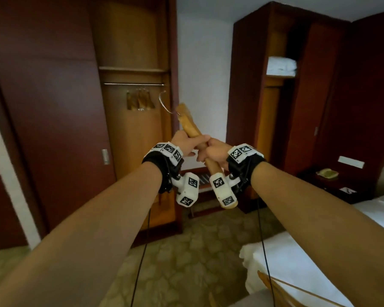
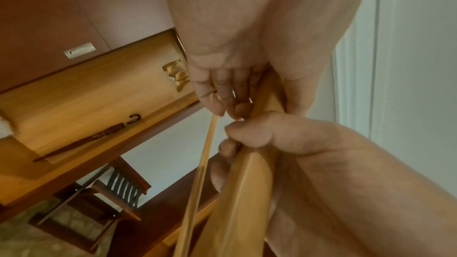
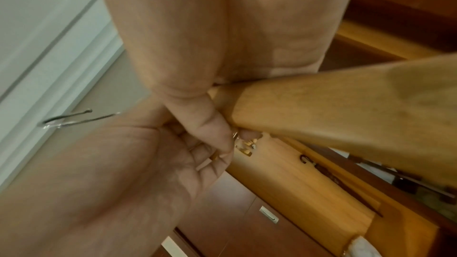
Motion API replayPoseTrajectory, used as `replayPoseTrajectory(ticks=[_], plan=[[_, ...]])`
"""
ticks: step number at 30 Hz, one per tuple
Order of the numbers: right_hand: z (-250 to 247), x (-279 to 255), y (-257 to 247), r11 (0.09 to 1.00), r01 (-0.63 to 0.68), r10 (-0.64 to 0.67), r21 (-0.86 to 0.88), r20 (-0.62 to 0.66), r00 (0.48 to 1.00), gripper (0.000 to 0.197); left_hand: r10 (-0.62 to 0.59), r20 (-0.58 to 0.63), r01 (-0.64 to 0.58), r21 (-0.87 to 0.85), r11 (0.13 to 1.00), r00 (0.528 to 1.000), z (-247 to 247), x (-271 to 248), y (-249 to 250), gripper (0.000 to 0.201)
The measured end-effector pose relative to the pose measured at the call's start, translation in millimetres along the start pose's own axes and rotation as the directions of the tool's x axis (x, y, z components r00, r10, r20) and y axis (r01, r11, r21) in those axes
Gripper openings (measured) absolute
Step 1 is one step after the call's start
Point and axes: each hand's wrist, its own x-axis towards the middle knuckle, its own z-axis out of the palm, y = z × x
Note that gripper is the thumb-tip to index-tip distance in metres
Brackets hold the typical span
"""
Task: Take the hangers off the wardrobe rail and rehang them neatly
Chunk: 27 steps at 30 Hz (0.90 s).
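Observation:
I hold a light wooden hanger (image 1: 190, 127) in both hands in front of the open wardrobe. My left hand (image 1: 186, 145) grips the upper part of its arm. My right hand (image 1: 212, 151) grips just below, touching the left. The hanger's metal hook (image 1: 164, 103) points up and left, below the rail (image 1: 133, 84) and apart from it. Several wooden hangers (image 1: 140, 100) hang bunched on the rail. In the left wrist view my left hand (image 2: 222, 103) curls round the hanger (image 2: 237, 192) and its thin crossbar (image 2: 197, 183). The right wrist view shows my right hand (image 3: 212, 124) on the wood (image 3: 333, 108) and the hook (image 3: 74, 118).
A dark sliding door (image 1: 53, 107) covers the wardrobe's left half. An umbrella (image 2: 86, 140) leans inside it. A luggage rack (image 2: 118, 189) stands by the white wall. A second cupboard with folded white linen (image 1: 280, 66) is on the right, with a bed (image 1: 319, 262) near my right arm.

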Motion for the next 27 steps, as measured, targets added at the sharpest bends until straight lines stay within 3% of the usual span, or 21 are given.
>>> replayPoseTrajectory(ticks=[7, 11, 16, 18, 21, 27], plan=[[69.2, 76.9, -65.8, 0.987, 0.077, -0.083, -0.137, -0.037, 0.996, 0.045, 0.048, -0.185, -0.045, 0.021, 0.999, 0.982, -105.3, 34.5, -23.5, 0.040], [91.2, 111.8, -85.0, 0.975, 0.110, -0.119, -0.194, -0.035, 0.992, 0.058, 0.049, -0.267, -0.045, 0.020, 0.999, 0.962, -145.6, 54.8, -35.9, 0.044], [98.9, 153.2, -83.3, 0.946, 0.081, -0.104, -0.315, -0.057, 0.993, 0.039, 0.006, -0.335, -0.027, -0.058, 0.998, 0.942, -176.7, 85.6, -52.6, 0.051], [98.3, 173.3, -77.0, 0.935, 0.067, -0.102, -0.350, -0.084, 0.991, 0.028, -0.010, -0.375, -0.036, -0.115, 0.993, 0.927, -187.6, 104.3, -60.2, 0.043], [92.8, 208.1, -63.3, 0.918, 0.063, -0.120, -0.391, -0.122, 0.985, 0.024, -0.052, -0.399, -0.030, -0.197, 0.980, 0.916, -199.8, 134.9, -68.2, 0.029], [77.8, 295.5, -50.9, 0.891, 0.099, -0.179, -0.443, -0.142, 0.973, 0.021, -0.101, -0.392, -0.044, -0.345, 0.938, 0.914, -207.8, 214.7, -89.4, 0.023]])
